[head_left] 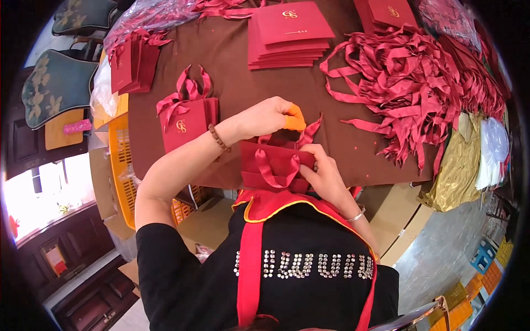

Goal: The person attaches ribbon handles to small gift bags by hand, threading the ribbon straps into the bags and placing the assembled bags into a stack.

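- Head view: a small red bag (277, 163) was held at the near edge of the brown-covered table (364, 165), just before the red apron (251, 259); whether its base rested on the cloth could not be told.
- The bag's right side was gripped by the right hand (328, 176), its thumb laid along the front and its fingers bent about the side.
- The left hand (270, 116) was held above the bag's mouth, its fingers bent close together and tipped with orange covers (295, 118); what, if anything, was pinched by them could not be told.
- A ribbon handle (265, 168) was looped down over the bag's front face, and a loose ribbon end was seen just beside the orange covers.
- Right of the bag, open cloth was left as far as the heap of ribbons (397, 88), by whose trailing strands that room was narrowed.
- Beyond the left hand, bare cloth was left up to the flat red stack (290, 33).
- On the left, room was bounded by the ribboned bags (185, 124), near the left forearm; a farther bag group (130, 63) was set by the table's left edge.
- Past that edge, a yellow crate (124, 165) was placed; at the right near corner, a gold sheet (455, 165) was draped downward.
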`<state>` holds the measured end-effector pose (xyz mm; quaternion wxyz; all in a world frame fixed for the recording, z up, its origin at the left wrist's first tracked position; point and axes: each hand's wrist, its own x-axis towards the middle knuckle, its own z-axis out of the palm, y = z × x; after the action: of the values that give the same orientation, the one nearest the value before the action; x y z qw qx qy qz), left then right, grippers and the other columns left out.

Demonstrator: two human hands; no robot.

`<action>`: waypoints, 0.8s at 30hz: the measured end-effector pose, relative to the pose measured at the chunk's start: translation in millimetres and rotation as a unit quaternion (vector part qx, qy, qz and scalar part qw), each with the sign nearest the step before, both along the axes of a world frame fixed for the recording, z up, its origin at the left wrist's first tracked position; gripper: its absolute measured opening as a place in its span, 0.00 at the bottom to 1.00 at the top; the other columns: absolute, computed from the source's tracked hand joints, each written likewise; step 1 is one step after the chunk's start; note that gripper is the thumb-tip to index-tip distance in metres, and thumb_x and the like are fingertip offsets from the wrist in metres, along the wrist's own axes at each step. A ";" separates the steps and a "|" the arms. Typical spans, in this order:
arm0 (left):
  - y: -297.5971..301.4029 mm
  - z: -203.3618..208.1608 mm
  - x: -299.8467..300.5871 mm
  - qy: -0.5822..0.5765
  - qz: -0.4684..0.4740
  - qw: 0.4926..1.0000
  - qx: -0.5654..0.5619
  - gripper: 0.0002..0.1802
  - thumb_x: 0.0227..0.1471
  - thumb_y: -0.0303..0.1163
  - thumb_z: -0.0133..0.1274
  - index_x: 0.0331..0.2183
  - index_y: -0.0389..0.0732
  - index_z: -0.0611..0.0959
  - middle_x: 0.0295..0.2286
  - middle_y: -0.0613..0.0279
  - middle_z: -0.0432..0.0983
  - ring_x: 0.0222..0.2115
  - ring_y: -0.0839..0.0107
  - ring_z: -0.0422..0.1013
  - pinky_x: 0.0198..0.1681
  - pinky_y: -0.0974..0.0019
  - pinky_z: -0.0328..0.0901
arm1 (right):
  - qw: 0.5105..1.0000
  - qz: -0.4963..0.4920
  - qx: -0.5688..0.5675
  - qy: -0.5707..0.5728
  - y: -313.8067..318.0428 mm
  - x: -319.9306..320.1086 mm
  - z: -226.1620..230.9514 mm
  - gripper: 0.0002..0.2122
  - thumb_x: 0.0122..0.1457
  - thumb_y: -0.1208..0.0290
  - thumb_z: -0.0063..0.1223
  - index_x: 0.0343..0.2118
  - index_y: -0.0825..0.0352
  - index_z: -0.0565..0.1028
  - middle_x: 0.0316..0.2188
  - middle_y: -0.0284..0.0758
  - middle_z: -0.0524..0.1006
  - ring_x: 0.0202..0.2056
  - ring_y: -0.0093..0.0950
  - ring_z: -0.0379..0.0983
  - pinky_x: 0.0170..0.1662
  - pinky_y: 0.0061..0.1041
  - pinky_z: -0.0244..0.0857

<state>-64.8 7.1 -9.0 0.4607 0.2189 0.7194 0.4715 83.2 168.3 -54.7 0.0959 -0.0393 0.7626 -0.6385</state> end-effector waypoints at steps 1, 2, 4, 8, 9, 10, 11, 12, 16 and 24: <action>0.7 6.0 -0.9 -0.001 -0.013 0.998 -0.060 0.09 0.53 0.31 0.47 0.31 0.37 0.80 0.25 0.71 0.73 0.23 0.81 0.64 0.27 0.75 0.60 | 1.000 -0.001 -0.028 0.003 -1.5 2.0 -10.7 0.15 0.54 0.80 0.50 0.44 0.67 0.63 0.30 0.34 0.74 0.29 0.17 0.69 0.31 0.19 0.65; -0.8 3.1 -0.8 0.000 -0.010 0.998 -0.062 0.09 0.53 0.31 0.47 0.31 0.37 0.80 0.25 0.71 0.73 0.23 0.81 0.64 0.27 0.75 0.60 | 1.000 0.002 -0.031 0.004 -2.0 3.0 -13.5 0.15 0.54 0.80 0.50 0.44 0.67 0.63 0.30 0.34 0.74 0.29 0.17 0.69 0.31 0.19 0.65; -6.2 -6.1 -1.1 0.033 -0.023 0.997 -0.061 0.09 0.54 0.32 0.45 0.31 0.37 0.78 0.24 0.70 0.70 0.25 0.80 0.64 0.28 0.74 0.60 | 1.000 -0.006 -0.029 0.010 -3.9 4.1 -15.9 0.18 0.53 0.81 0.51 0.46 0.67 0.62 0.31 0.36 0.74 0.31 0.19 0.71 0.33 0.21 0.66; -4.4 -6.5 4.5 -0.007 0.012 0.993 -0.120 0.09 0.55 0.32 0.44 0.31 0.37 0.75 0.25 0.67 0.67 0.27 0.78 0.64 0.29 0.72 0.60 | 1.000 0.005 -0.023 -0.004 -2.2 2.3 -18.3 0.19 0.52 0.81 0.52 0.46 0.67 0.61 0.33 0.38 0.74 0.33 0.22 0.71 0.35 0.23 0.67; -8.3 -21.8 6.5 0.055 0.005 0.996 -0.065 0.09 0.55 0.32 0.44 0.31 0.37 0.74 0.25 0.66 0.67 0.28 0.78 0.64 0.30 0.72 0.60 | 1.000 0.008 -0.015 0.002 -3.9 1.4 -18.3 0.19 0.52 0.80 0.52 0.46 0.67 0.61 0.34 0.39 0.74 0.34 0.24 0.72 0.36 0.24 0.66; -11.6 -33.4 7.4 0.117 -0.002 0.993 -0.011 0.09 0.55 0.32 0.44 0.31 0.36 0.74 0.24 0.66 0.66 0.28 0.77 0.64 0.30 0.71 0.61 | 1.000 0.010 -0.007 0.008 -4.8 0.9 -18.6 0.19 0.52 0.80 0.52 0.46 0.67 0.61 0.35 0.40 0.74 0.36 0.26 0.72 0.38 0.26 0.66; -10.8 -33.3 6.5 0.116 -0.003 0.993 -0.010 0.09 0.55 0.32 0.44 0.31 0.36 0.74 0.24 0.66 0.66 0.28 0.77 0.64 0.30 0.71 0.61 | 1.000 0.009 -0.006 0.008 -5.0 0.6 -20.0 0.19 0.52 0.80 0.52 0.46 0.67 0.61 0.35 0.40 0.74 0.36 0.26 0.72 0.38 0.26 0.66; -9.2 -32.1 5.6 0.121 0.001 0.993 0.000 0.09 0.55 0.31 0.44 0.30 0.36 0.74 0.24 0.67 0.67 0.27 0.77 0.64 0.31 0.71 0.61 | 1.000 0.008 -0.005 0.014 -5.3 0.5 -21.8 0.19 0.52 0.80 0.52 0.47 0.67 0.60 0.36 0.40 0.73 0.37 0.28 0.72 0.40 0.26 0.66; 0.2 -17.8 2.2 -0.005 0.094 0.994 -0.051 0.08 0.55 0.31 0.44 0.30 0.37 0.75 0.22 0.68 0.66 0.27 0.77 0.64 0.32 0.71 0.61 | 0.999 0.022 0.012 0.038 -5.1 1.0 -23.5 0.20 0.52 0.81 0.51 0.48 0.67 0.59 0.38 0.42 0.72 0.41 0.32 0.72 0.43 0.28 0.65; -26.4 -28.0 -27.5 0.062 0.185 0.981 -0.018 0.15 0.59 0.36 0.42 0.40 0.38 0.78 0.26 0.68 0.74 0.27 0.80 0.68 0.32 0.76 0.63 | 0.999 0.025 -0.005 0.029 -5.4 0.0 -20.1 0.21 0.51 0.84 0.51 0.48 0.67 0.59 0.39 0.43 0.71 0.42 0.33 0.71 0.45 0.29 0.65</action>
<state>-92.4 -19.3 -37.0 0.3235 0.1028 0.7829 0.5214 83.3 162.9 -74.8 0.0897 -0.0773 0.7603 -0.6387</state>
